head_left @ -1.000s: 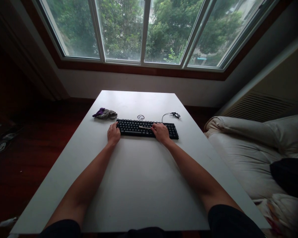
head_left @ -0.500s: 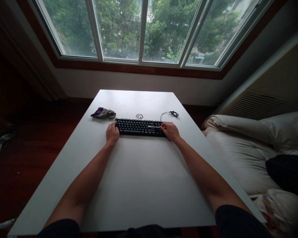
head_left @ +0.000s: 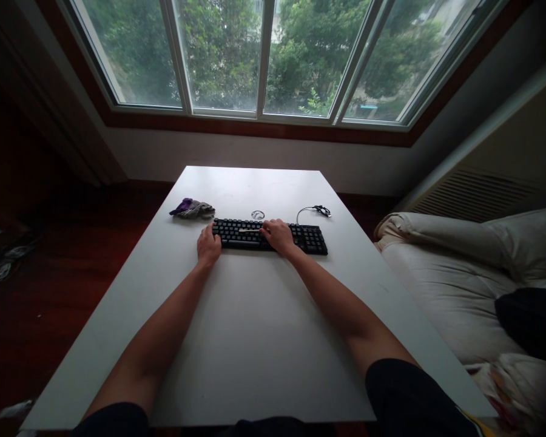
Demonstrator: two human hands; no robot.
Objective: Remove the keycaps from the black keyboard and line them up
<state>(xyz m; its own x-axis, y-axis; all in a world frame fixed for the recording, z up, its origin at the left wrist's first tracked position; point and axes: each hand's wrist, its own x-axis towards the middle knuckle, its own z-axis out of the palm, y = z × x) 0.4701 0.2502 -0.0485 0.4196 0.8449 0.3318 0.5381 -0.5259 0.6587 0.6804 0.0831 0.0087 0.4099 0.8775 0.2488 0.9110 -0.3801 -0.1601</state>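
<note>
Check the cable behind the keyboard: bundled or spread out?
Mostly bundled: the cable is gathered into dark loops, with a single strand running from them toward the keyboard.

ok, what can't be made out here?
Head view:
part of the keyboard: behind the right hand
gripped end of the stick: inside that hand
stick tip: too small to tell if touching keyboard
keyboard left edge: partly behind left hand
sofa: cut off by right edge
</note>
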